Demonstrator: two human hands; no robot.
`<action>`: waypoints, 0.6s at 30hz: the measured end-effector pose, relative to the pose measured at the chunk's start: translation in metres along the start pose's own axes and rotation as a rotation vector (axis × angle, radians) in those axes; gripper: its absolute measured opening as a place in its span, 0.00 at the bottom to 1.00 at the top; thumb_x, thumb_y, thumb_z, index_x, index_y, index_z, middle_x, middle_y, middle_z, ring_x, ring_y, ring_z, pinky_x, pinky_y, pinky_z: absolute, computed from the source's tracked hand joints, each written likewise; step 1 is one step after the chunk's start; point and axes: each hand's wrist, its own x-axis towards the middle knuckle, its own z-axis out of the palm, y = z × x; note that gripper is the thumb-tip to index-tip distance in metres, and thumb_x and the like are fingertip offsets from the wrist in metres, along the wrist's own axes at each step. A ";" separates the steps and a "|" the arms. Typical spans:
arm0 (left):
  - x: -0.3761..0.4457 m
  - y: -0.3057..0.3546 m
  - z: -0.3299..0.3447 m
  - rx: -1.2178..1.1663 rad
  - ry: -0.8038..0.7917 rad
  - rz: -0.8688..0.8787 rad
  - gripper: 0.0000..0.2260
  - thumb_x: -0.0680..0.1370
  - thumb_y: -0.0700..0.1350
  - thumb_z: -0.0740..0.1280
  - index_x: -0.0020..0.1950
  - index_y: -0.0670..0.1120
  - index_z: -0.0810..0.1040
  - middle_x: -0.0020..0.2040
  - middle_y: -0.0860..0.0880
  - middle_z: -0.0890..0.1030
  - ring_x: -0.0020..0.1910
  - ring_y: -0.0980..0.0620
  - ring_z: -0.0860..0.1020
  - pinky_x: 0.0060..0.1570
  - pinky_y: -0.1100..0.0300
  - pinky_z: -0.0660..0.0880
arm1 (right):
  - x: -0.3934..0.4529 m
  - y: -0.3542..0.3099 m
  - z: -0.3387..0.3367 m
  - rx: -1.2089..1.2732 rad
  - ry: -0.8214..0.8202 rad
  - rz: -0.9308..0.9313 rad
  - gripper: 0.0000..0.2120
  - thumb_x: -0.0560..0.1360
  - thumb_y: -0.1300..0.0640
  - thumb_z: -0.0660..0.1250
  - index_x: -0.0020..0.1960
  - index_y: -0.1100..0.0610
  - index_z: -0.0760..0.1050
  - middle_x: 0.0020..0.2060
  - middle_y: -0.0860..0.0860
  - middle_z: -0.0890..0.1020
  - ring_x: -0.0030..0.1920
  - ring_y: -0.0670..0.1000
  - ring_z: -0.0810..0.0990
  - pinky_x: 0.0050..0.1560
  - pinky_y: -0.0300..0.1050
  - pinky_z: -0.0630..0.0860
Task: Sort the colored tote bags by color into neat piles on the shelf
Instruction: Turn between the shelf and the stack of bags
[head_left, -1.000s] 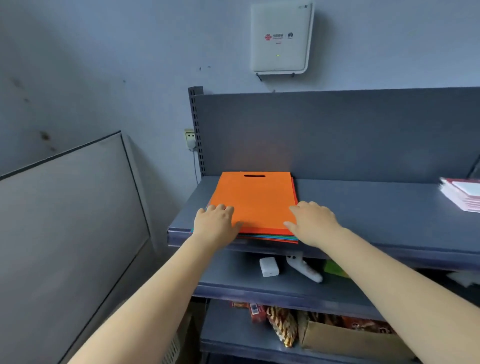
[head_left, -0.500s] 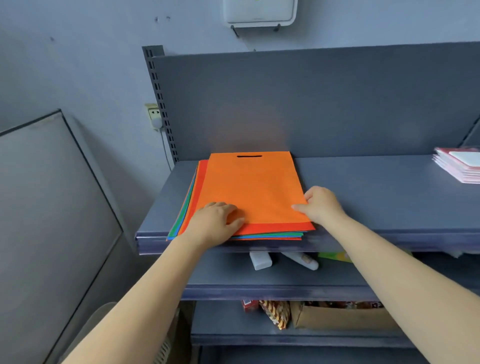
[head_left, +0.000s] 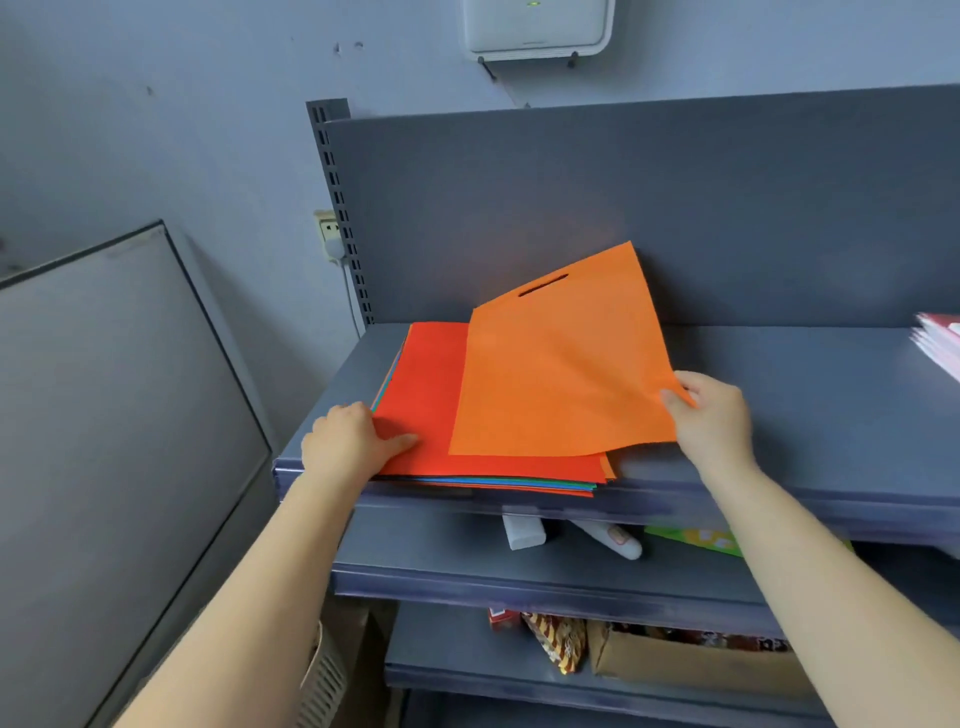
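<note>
Orange tote bag (head_left: 556, 364) — light, limp fabric, corner grip suits. Right hand (head_left: 711, 415) pinches its 4 o'clock corner; left hand (head_left: 348, 441) presses the pile (head_left: 415, 410) flat, fingers extended.

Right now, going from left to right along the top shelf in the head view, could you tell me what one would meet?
Left hand pressing on the stack → red-orange bag topping the mixed stack → orange bag, lifted and tilted → right hand pinching its corner → bare shelf → pink stack at the frame's edge.
</note>
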 end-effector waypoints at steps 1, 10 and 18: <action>0.001 -0.001 -0.002 -0.043 -0.016 -0.030 0.21 0.71 0.62 0.70 0.42 0.44 0.72 0.51 0.42 0.79 0.51 0.41 0.76 0.46 0.53 0.71 | 0.000 0.002 -0.002 0.046 -0.007 0.019 0.13 0.77 0.63 0.64 0.61 0.63 0.78 0.57 0.56 0.81 0.60 0.57 0.78 0.60 0.50 0.74; -0.018 0.011 -0.008 -0.240 0.186 -0.070 0.11 0.76 0.46 0.70 0.54 0.41 0.78 0.53 0.43 0.80 0.54 0.42 0.76 0.49 0.54 0.69 | -0.007 0.004 -0.010 0.354 -0.077 0.122 0.15 0.78 0.63 0.64 0.64 0.58 0.76 0.60 0.52 0.80 0.62 0.51 0.76 0.62 0.46 0.71; -0.066 0.005 -0.025 -0.721 0.569 -0.062 0.03 0.77 0.39 0.67 0.48 0.40 0.79 0.42 0.46 0.79 0.41 0.49 0.74 0.35 0.65 0.64 | -0.029 -0.006 -0.019 0.792 -0.140 0.186 0.14 0.78 0.67 0.63 0.59 0.53 0.77 0.52 0.52 0.83 0.53 0.50 0.81 0.62 0.49 0.74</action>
